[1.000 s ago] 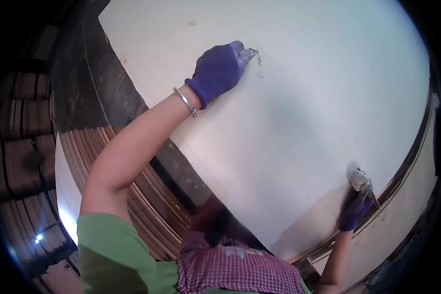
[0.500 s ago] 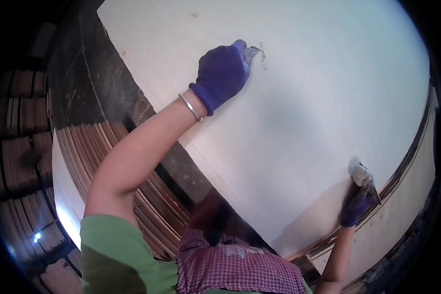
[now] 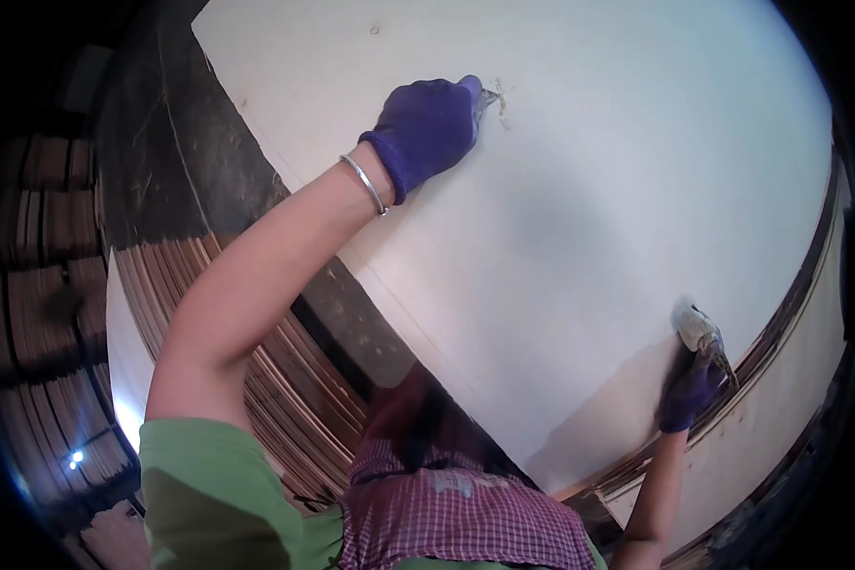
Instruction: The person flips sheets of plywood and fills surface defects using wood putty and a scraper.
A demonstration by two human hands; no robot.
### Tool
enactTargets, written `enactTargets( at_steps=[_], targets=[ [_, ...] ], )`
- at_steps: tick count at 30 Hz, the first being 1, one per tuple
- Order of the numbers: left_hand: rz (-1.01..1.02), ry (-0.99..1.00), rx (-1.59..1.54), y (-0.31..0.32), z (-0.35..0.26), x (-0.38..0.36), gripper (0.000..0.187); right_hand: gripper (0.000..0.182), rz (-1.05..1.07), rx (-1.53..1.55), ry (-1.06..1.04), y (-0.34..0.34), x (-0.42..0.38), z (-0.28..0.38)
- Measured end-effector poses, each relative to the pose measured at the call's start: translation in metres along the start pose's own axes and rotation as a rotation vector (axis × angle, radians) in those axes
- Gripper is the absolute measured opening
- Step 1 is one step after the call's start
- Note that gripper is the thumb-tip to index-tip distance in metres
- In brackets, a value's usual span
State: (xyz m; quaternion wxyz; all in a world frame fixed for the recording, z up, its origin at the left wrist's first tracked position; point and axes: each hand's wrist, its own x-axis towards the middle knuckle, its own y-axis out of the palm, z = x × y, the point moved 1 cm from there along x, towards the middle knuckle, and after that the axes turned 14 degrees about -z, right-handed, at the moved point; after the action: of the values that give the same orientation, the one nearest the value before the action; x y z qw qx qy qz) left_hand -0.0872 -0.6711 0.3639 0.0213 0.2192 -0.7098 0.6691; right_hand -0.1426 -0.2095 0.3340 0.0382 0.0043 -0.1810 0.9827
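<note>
Panel (image 3: 579, 256): smooth, pale | left fingers (image 3: 473, 88): pinching pointed blade (image 3: 489, 97) | right fingers (image 3: 701, 373): grasping whitish lump (image 3: 695, 328)

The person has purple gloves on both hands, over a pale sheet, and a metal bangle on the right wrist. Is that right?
Not quite: the metal bangle is on the wrist of the left hand, as the head view shows. That hand and the right hand do have purple gloves, over a pale sheet.

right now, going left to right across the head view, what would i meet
Stacked brown wooden sheets → green fabric sleeve → left hand in a purple knit glove → small rough tan patch on the wide pale flat sheet → right hand in a purple glove.
</note>
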Motion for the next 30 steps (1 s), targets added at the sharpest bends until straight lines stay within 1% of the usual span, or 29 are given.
enactTargets(
  at_steps=[2,3,5,6,9,11,12,14,15,16,18,20,22,24,25,26,27,28,29,30],
  targets=[
    [-0.021,0.1,0.028,-0.002,-0.001,-0.001,0.019,0.038,-0.009,0.052,0.021,-0.002,0.002,-0.009],
    [-0.023,0.108,0.029,-0.003,0.001,0.001,0.019,0.037,-0.013,0.101,0.04,-0.002,0.003,-0.012],
    [0.045,0.21,0.016,-0.006,-0.001,0.0,0.02,0.038,0.019,0.118,0.026,-0.002,0.004,-0.009],
    [0.045,0.212,0.019,-0.006,-0.002,0.0,0.02,0.038,0.059,0.138,0.009,0.0,0.003,-0.007],
    [0.003,0.22,0.009,-0.007,-0.007,-0.004,0.02,0.039,0.036,0.121,0.006,-0.004,0.006,-0.02],
    [0.052,0.097,0.008,-0.012,-0.011,-0.008,0.018,0.037,0.044,0.124,0.001,-0.004,0.004,-0.023],
    [0.035,0.095,0.01,-0.016,-0.011,-0.01,0.018,0.036,0.057,0.122,-0.003,-0.004,0.007,-0.021],
    [-0.086,-0.13,-0.395,-0.019,-0.001,-0.019,0.016,0.035,0.073,0.185,-0.019,0.003,0.01,-0.012],
    [-0.262,-0.136,-0.534,-0.01,0.016,-0.019,0.022,0.034,0.08,0.238,-0.007,0.005,0.007,-0.009],
    [-0.437,-0.064,-0.371,-0.007,0.033,-0.008,0.022,0.034,0.069,0.233,-0.01,0.004,0.006,-0.012],
    [-0.486,-0.115,-0.175,-0.014,0.058,0.011,0.016,0.034,0.048,0.213,0.018,-0.002,0.008,-0.021],
    [-0.47,-0.22,-0.09,-0.02,0.062,0.031,0.013,0.034,0.018,0.181,-0.002,-0.002,0.008,-0.025],
    [-0.488,-0.191,-0.098,-0.006,0.072,0.044,0.013,0.035,-0.015,0.15,-0.008,-0.003,0.008,-0.022],
    [-0.539,0.115,-0.128,0.013,0.071,0.052,0.01,0.035,0.016,0.028,-0.059,-0.004,0.006,-0.015],
    [-0.52,0.188,-0.178,0.015,0.06,0.046,0.01,0.036,-0.06,0.034,0.028,-0.002,0.004,-0.016],
    [-0.46,0.322,-0.285,0.01,0.044,0.034,0.009,0.036,-0.057,0.024,0.035,-0.003,0.004,-0.019],
    [-0.285,0.373,-0.276,0.002,0.021,0.015,0.005,0.037,-0.082,0.037,0.012,-0.007,0.004,-0.024],
    [-0.166,0.508,-0.541,0.004,0.005,-0.007,0.002,0.037,-0.109,0.052,-0.014,-0.01,0.005,-0.028],
    [-0.101,0.545,-0.674,0.005,-0.015,-0.04,0.003,0.038,-0.1,0.008,-0.049,-0.012,0.004,-0.027],
    [0.246,0.793,-0.465,-0.029,-0.036,-0.052,0.005,0.038,-0.099,-0.005,-0.044,-0.013,0.002,-0.027]
  ],
)
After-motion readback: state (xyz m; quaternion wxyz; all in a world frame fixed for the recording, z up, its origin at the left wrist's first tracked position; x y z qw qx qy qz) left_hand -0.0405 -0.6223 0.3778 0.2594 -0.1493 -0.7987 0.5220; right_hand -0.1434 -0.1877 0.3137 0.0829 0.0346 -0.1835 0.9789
